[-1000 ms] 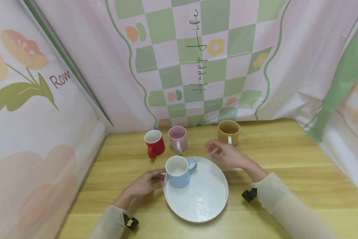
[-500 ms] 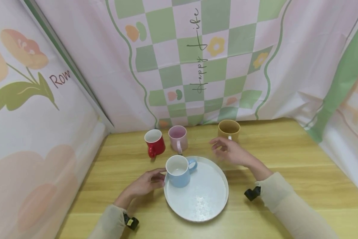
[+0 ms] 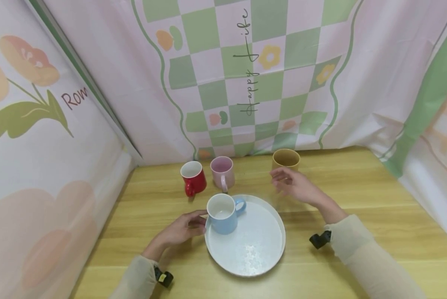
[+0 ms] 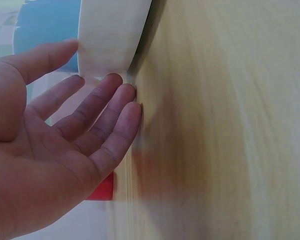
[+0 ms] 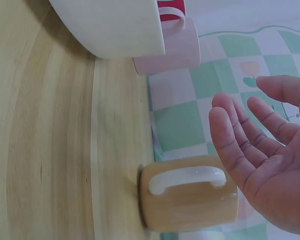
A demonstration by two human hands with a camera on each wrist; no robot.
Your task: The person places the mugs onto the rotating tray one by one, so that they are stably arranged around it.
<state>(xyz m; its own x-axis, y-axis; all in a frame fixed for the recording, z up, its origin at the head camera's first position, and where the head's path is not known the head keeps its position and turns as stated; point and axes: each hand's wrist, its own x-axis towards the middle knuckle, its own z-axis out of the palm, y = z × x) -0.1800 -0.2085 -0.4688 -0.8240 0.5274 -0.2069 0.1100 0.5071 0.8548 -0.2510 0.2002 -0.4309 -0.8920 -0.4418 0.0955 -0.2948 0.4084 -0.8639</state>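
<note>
Just beside the left rim of the round white tray (image 3: 258, 245) is the left hand (image 3: 182, 229), its fingers spread apart and gently bent, the palm turned toward the tray. It has hold of nothing; its fingertips and thumb come right up to the rim, though whether they press on it or on the mug there cannot be told. Beyond the tray's far right edge the right hand (image 3: 298, 187) hangs above the surface (image 3: 320, 265), fingers likewise loose and softly curved, thumb apart from them, the grasp without any load. It is in front of the yellow mug (image 5: 190, 205), partly covering it in the head view; contact between them cannot be made out.

On the tray, close to its far left rim, the blue mug (image 3: 223, 222) stands upright, white inside, its handle pointing right. The yellow mug stands beyond the tray, to its right, with a white handle (image 5: 190, 175) facing the tray's side. Beyond the tray's far left edge stand the pink mug (image 3: 223, 174) and, further left, the red mug (image 3: 196, 182), each with its handle toward the tray. Furthest from the tray, behind the mugs, hangs a cloth (image 3: 264, 99) with green and white checks and the words "Happy Life".
</note>
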